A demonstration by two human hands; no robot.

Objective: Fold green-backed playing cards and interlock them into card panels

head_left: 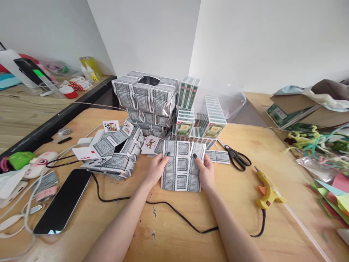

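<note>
Between my two hands is a flat panel of playing cards [182, 164], grey patterned backs facing up, joined in three columns. My left hand [157, 168] pinches its left edge, thumb on top. At the right edge my right hand [206, 171] grips it the same way. The fingers beneath are hidden. Just behind the panel lie a joker card [149, 144] and a joined strip of cards [221, 157]. A stack of boxes made from cards [147, 98] rises at the back, the top one with a dark opening. Left of it sits another card-built box [120, 160] with loose cards on top.
Packed card decks [215, 118] stand at the back. Black-handled scissors [239, 158] and a yellow glue gun [268, 191] lie to the right, its black cable [174, 211] crossing the table before me. A phone [64, 202] and white cords are at left; craft scraps [334, 196] at far right.
</note>
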